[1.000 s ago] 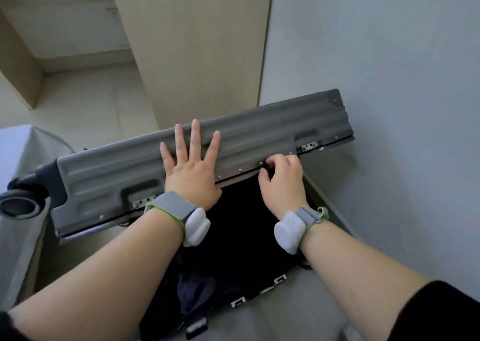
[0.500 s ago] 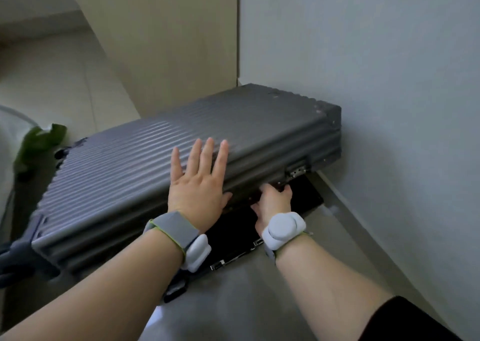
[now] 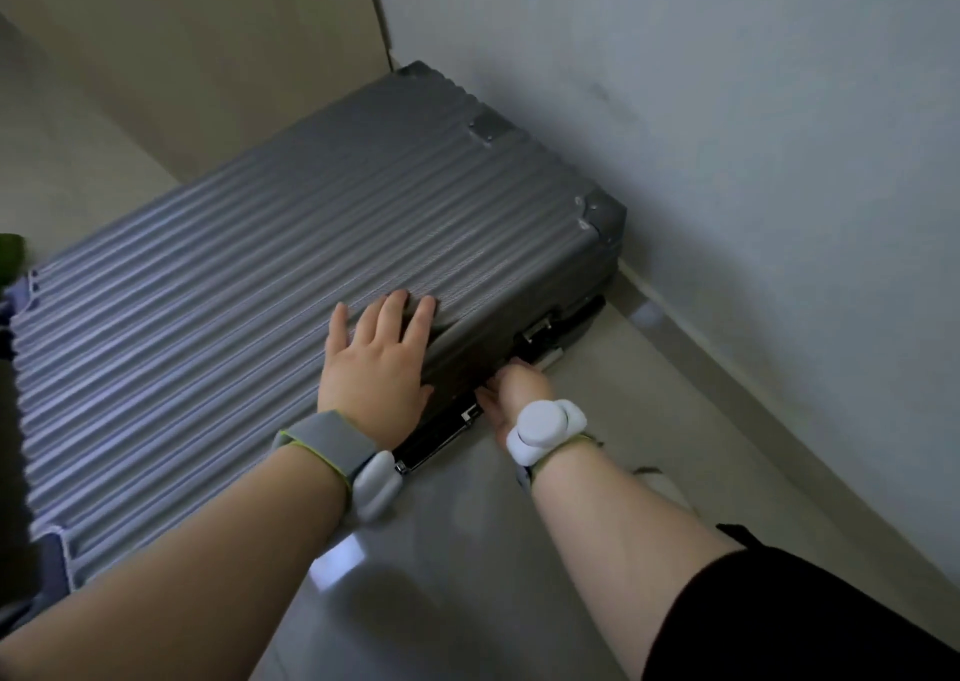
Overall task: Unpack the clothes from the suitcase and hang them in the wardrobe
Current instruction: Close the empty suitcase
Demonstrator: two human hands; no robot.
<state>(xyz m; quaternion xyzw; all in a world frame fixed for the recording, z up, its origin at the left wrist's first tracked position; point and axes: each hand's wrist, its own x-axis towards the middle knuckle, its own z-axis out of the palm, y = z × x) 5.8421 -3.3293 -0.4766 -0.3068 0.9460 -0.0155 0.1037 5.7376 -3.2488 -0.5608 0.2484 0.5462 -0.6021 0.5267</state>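
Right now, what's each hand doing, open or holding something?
Left hand: open, pressed flat on the suitcase lid.
Right hand: reaches into the gap under that lid; whether it grips cannot be told.

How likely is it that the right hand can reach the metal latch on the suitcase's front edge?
Probably yes: the right hand sits just beside the latch, with nothing between them; the left hand lies flat on the lid, clear of it.
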